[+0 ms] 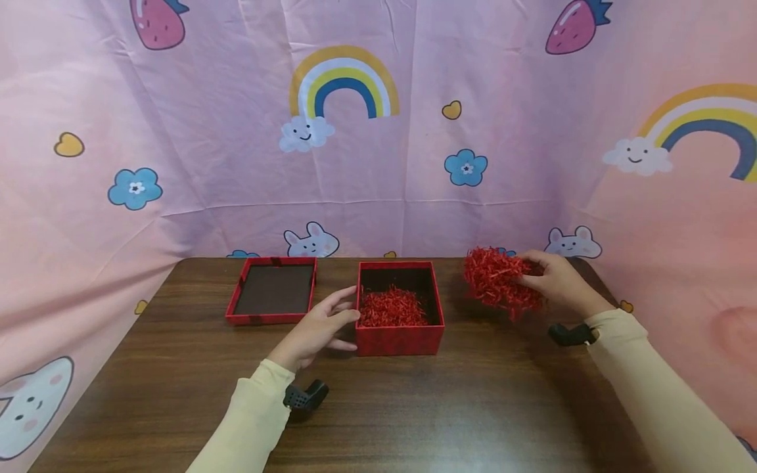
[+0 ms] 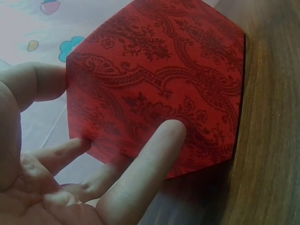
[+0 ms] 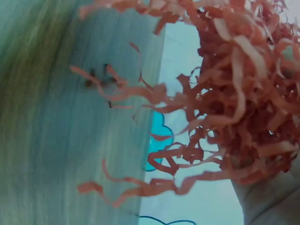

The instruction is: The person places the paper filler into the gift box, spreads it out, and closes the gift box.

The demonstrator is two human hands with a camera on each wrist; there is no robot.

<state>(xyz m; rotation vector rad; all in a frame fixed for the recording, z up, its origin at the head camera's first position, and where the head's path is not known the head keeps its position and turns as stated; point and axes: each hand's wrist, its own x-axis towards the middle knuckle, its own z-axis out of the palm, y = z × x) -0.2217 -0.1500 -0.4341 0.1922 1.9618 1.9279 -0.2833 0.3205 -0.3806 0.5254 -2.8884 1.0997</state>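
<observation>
A red patterned gift box (image 1: 399, 340) stands uncovered on the table, with red shredded paper (image 1: 393, 309) lying inside it. Against the box's left side rests my left hand (image 1: 319, 328), its fingers spread and fairly straight; the left wrist view shows fingertips touching the paisley-patterned wall (image 2: 154, 79). To the right of the box, my right hand (image 1: 556, 279) grips a large clump of red shredded paper (image 1: 497, 279) above the table. Loose strands of this clump (image 3: 243, 93) dangle in the right wrist view, where most of the fingers are hidden behind it.
The box lid (image 1: 272, 292), dark inside with a red rim, lies inside-up at the left of the box. A brown wooden table (image 1: 414, 414) reaches back to a pink printed cloth (image 1: 367, 177), which also hangs at both sides.
</observation>
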